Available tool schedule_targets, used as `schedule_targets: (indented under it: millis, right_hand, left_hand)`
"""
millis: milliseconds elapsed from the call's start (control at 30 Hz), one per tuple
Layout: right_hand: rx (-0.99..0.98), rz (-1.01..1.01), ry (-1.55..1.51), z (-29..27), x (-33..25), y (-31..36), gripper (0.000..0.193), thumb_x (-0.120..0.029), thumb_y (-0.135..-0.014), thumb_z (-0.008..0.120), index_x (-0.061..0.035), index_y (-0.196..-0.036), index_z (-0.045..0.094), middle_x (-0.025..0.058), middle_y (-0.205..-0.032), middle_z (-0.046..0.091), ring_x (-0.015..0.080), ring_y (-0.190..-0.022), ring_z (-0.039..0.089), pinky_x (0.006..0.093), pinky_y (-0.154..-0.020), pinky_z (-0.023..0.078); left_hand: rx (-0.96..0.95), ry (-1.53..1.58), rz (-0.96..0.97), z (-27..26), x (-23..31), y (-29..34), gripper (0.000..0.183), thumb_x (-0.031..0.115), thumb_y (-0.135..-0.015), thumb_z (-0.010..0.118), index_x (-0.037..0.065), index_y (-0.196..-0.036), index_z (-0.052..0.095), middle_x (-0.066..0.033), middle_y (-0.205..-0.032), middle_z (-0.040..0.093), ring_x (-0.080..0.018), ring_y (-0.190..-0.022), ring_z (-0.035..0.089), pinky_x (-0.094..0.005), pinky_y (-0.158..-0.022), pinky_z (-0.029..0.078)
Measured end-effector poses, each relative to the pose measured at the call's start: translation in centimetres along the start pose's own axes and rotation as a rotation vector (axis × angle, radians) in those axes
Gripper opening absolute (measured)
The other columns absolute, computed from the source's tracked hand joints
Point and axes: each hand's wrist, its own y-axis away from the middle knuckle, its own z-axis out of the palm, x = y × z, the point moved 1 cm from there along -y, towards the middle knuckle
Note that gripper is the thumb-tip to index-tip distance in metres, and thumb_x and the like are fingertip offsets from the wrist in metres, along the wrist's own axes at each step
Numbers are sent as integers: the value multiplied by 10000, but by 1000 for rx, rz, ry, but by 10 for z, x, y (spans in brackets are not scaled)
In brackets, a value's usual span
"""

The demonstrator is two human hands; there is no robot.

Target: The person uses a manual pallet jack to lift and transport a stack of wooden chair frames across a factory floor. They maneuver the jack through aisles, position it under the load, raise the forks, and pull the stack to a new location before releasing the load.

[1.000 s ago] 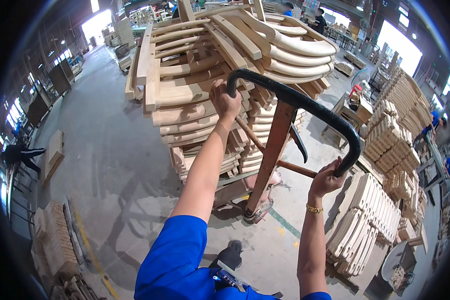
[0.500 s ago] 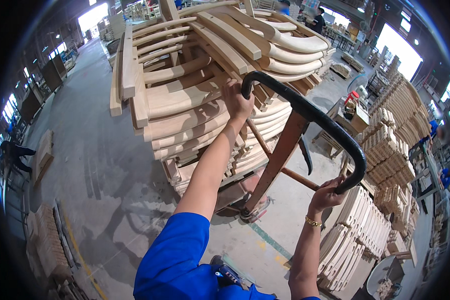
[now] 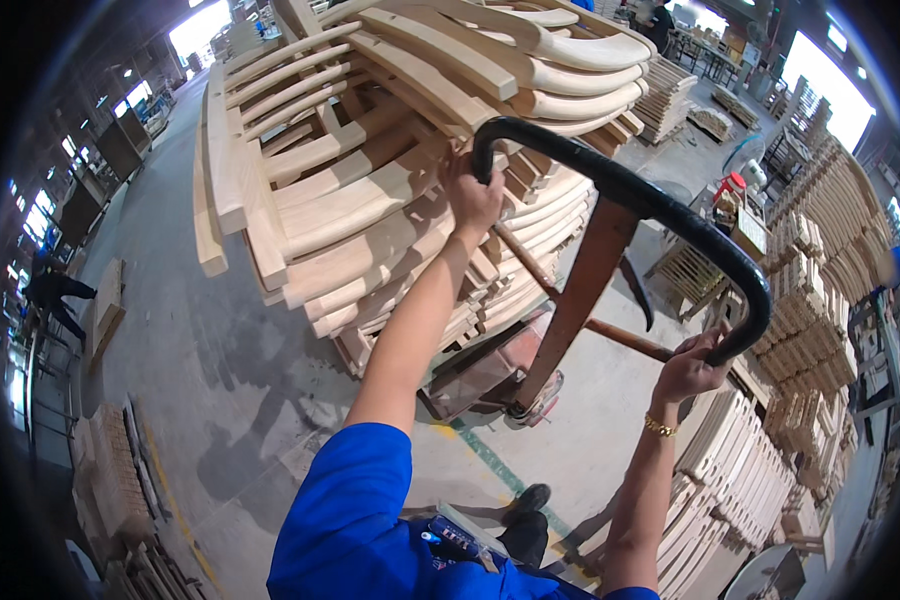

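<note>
Both of my hands grip the black looped handle (image 3: 685, 212) of a pallet jack. My left hand (image 3: 473, 190) is wrapped round the handle's far left end, close to the wood. At its near right end, my right hand (image 3: 692, 368) is closed, a gold bracelet on that wrist. An orange-brown shaft (image 3: 580, 300) runs from the handle down to the jack's base (image 3: 505, 365) on the floor. Under the handle hangs a dark curved lever (image 3: 637, 295). Just beyond rises a tall load of curved pale wooden parts (image 3: 360, 215), its bottom partly hidden by my left arm.
Stacks of wooden pieces (image 3: 735, 460) line the right side. A work table (image 3: 735, 225) with a red item stands behind them. On the left are a person in dark clothes (image 3: 55, 290), a wooden stack (image 3: 110, 475) and a yellow floor line (image 3: 175, 505).
The handle and my right hand have shifted right in view. The wooden load appears turned and slightly further left. My foot now shows below; both hands keep their grip.
</note>
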Motion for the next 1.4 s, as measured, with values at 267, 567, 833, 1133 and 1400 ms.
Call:
schedule_targets:
  millis: [267, 567, 833, 1133, 1400]
  right_hand:
    - [-152, 81, -197, 29, 72, -57, 211, -41, -863, 409, 76, -1024, 479, -11, -523, 410, 30, -391, 363, 171, -356, 281]
    - [-338, 269, -261, 61, 167, -133, 262, -76, -863, 461, 57, -1087, 439, 5, -648, 442, 39, -443, 383, 169, -347, 312]
    - [-531, 399, -387, 95, 231, -156, 97, -37, -809, 452, 53, -836, 481, 86, -596, 514, 104, -453, 494, 216, -380, 398]
    - [-1013, 247, -805, 117, 276, -186, 285, -273, -805, 552, -33, -957, 527, 110, -725, 561, 161, -598, 531, 317, -602, 432]
    - [-1535, 217, -1472, 162, 276, -190, 253, -142, -761, 484, -12, -975, 520, 53, -546, 446, 241, -534, 500, 329, -550, 373]
  left_hand:
    - [88, -72, -80, 41, -14, 0, 259, 8, -678, 501, -5, -936, 520, -124, -880, 566, -227, -852, 544, -310, -773, 408]
    - [213, 419, -542, 72, -2, 29, 231, 126, -779, 439, 38, -965, 543, -19, -859, 531, -84, -698, 483, -192, -632, 379]
    - [239, -149, -348, 68, -14, 45, 204, 29, -818, 522, -24, -1014, 501, -41, -869, 537, -117, -753, 506, -255, -710, 439]
    - [285, -596, -181, 50, 42, 57, 145, 40, -782, 583, -7, -918, 568, -66, -917, 533, -156, -904, 492, -282, -810, 414]
    - [449, -333, -725, 142, 94, 18, 123, 12, -726, 557, 17, -839, 510, -77, -814, 530, -146, -632, 476, -268, -585, 432]
